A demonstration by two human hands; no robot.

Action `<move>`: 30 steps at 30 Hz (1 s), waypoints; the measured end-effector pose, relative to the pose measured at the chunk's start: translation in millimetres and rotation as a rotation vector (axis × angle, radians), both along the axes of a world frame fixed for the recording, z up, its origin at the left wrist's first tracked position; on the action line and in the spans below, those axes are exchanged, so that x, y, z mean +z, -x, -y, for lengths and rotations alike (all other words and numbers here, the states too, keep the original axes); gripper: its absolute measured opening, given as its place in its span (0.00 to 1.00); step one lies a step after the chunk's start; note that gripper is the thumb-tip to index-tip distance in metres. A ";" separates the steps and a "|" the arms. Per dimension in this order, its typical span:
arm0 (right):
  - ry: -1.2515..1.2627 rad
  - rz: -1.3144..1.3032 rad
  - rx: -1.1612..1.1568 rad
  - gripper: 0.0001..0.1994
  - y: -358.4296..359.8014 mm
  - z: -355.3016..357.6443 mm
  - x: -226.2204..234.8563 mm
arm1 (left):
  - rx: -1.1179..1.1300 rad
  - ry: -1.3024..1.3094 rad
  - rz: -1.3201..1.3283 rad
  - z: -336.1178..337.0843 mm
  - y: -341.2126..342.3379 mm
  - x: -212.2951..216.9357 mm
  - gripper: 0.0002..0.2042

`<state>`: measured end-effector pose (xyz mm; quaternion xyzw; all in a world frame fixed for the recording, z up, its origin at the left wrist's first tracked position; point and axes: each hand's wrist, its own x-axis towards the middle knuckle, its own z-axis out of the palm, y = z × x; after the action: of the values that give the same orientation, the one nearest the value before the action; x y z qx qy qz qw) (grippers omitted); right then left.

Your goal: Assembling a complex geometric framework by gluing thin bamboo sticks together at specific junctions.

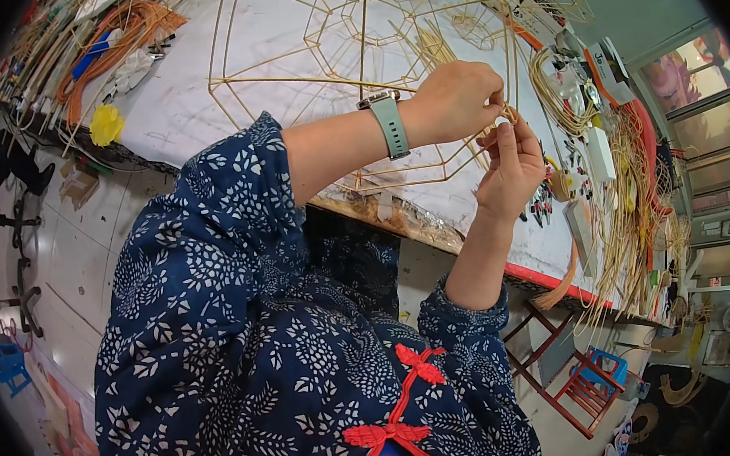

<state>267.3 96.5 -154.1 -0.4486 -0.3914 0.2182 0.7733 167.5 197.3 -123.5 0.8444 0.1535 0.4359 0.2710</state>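
Observation:
A large open frame of thin bamboo strips [285,81] stands on the white-covered table, its angular panels joined at the corners. My left hand [456,101], with a green-strapped watch at the wrist, is closed with its fingertips at a right-hand corner of this frame. Just below and to the right, my right hand [510,169] pinches the same corner between thumb and fingers. The two hands nearly touch. Fingers cover most of the joint, so its fine detail is hidden.
The table [175,97] has a worn front edge. Loose bamboo strips [432,47] lie behind my left hand. Coiled strips [556,97], small tools [541,210] and a white box [600,155] are at the right. Orange strip bundles [131,36] and a yellow flower-like piece [107,126] lie left.

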 end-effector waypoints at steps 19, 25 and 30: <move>0.047 0.046 -0.062 0.10 -1.9 2.1 0.1 | -0.011 0.012 -0.150 -6.2 -5.8 8.4 0.07; 0.035 -0.012 0.000 0.11 -1.8 5.6 3.7 | -0.009 0.021 -0.133 -8.2 -7.9 4.4 0.08; 0.037 -0.066 0.052 0.12 -5.5 6.8 4.6 | -0.035 0.050 -0.147 -7.1 -9.0 6.4 0.07</move>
<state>272.8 89.7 -149.5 -0.4450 -0.3732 0.2601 0.7714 176.5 204.4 -117.1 0.8697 0.1692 0.3638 0.2875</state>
